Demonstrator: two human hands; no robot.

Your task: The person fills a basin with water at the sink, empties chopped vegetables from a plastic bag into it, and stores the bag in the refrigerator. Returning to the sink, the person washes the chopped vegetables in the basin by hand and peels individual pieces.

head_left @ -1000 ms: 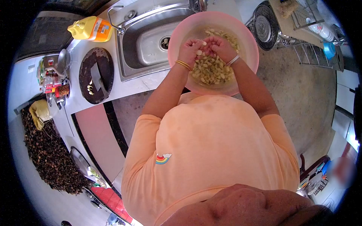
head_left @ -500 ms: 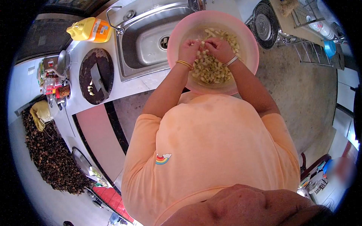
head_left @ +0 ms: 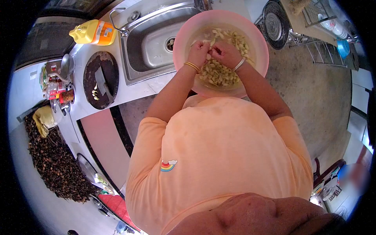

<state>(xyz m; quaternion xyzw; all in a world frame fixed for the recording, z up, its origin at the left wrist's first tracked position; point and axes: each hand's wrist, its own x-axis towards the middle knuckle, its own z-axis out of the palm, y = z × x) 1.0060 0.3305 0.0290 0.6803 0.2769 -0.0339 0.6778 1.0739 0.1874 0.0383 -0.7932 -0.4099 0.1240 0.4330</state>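
Observation:
A large pink basin (head_left: 258,43) in front of me holds shallow water and many small pale pieces (head_left: 219,74) that look like peeled garlic cloves. My left hand (head_left: 199,53), with a gold bangle at the wrist, is closed over the basin's left half. Close by on its right is my right hand (head_left: 226,53), wearing a silver bangle, its fingers curled and pressed together. The fingertips of both hands almost meet above the pieces. Whatever is pinched between them is too small and too covered to make out.
Left of the basin is a steel sink (head_left: 150,49). A dark round chopping board (head_left: 92,72) bears a cleaver (head_left: 102,82) and a few garlic cloves (head_left: 95,93). A yellow jug (head_left: 88,32) stands behind it. At right is a rack (head_left: 329,55).
My two hands remain over the basin; their fingers have curled in more, and the right hand has shifted slightly left and down. The pale bit seen at the fingertips earlier no longer shows.

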